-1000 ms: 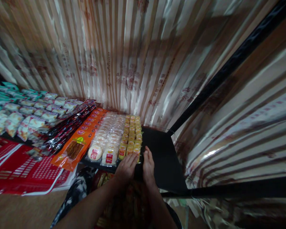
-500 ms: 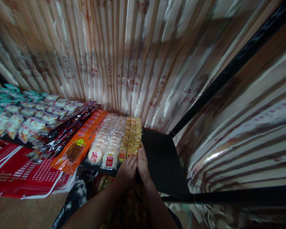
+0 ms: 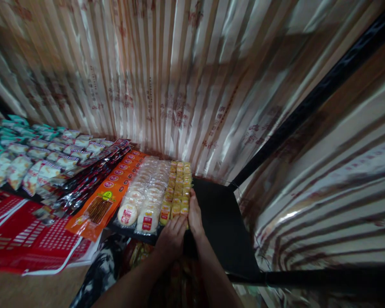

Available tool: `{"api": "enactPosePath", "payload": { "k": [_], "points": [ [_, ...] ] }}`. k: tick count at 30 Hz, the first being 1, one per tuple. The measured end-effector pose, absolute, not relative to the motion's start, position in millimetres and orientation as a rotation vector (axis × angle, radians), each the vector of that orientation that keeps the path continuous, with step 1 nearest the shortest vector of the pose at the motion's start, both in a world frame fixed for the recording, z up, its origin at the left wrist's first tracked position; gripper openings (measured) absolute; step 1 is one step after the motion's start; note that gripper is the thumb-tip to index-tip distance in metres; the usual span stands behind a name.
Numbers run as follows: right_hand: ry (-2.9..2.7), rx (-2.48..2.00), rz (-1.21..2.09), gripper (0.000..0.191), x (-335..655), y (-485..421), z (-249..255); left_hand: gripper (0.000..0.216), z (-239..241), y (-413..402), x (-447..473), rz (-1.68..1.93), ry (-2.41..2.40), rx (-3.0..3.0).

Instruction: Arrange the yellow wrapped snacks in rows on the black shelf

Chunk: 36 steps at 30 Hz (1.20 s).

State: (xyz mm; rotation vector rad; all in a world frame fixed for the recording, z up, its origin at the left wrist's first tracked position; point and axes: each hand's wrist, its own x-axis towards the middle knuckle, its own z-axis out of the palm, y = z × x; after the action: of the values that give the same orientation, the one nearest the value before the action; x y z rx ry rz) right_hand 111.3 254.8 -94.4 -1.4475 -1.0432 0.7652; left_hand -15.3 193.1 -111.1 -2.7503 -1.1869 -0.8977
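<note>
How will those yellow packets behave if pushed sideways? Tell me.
The yellow packets would probably shift as many small pieces rather than one stiff block, since they sit in rows of small units. Their shiny wrapping suggests they may slide rather than grip. Leftward, they'd likely meet resistance from the white packs lying right alongside.

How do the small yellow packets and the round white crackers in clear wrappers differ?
The small yellow packets run in three columns; the round white crackers in clear wrappers fill two. The packets look narrow, the crackers wide and disc-shaped. Both groups lie side by side on the flat black shelf.
</note>
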Motion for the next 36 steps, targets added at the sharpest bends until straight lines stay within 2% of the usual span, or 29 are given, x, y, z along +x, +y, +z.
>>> {"api": "enactPosePath", "payload": {
  "k": [15,24,36],
  "points": [
    [-1.025,-1.433,0.814,0.070,110.4,258.2,-95.9,0.048,-115.6,194.0,-13.4,-0.879,-1.191,-2.731],
    [-1.079,-1.488,0.676,0.071,108.6,266.4,-93.9,0.046,-117.9,192.2,-13.5,-0.830,-1.199,-2.724],
    [-0.962,-1.377,0.818,0.070,112.2,279.0,-90.6,0.051,-124.1,193.4,-11.7,-0.859,-1.213,-2.714]
  ]
}}
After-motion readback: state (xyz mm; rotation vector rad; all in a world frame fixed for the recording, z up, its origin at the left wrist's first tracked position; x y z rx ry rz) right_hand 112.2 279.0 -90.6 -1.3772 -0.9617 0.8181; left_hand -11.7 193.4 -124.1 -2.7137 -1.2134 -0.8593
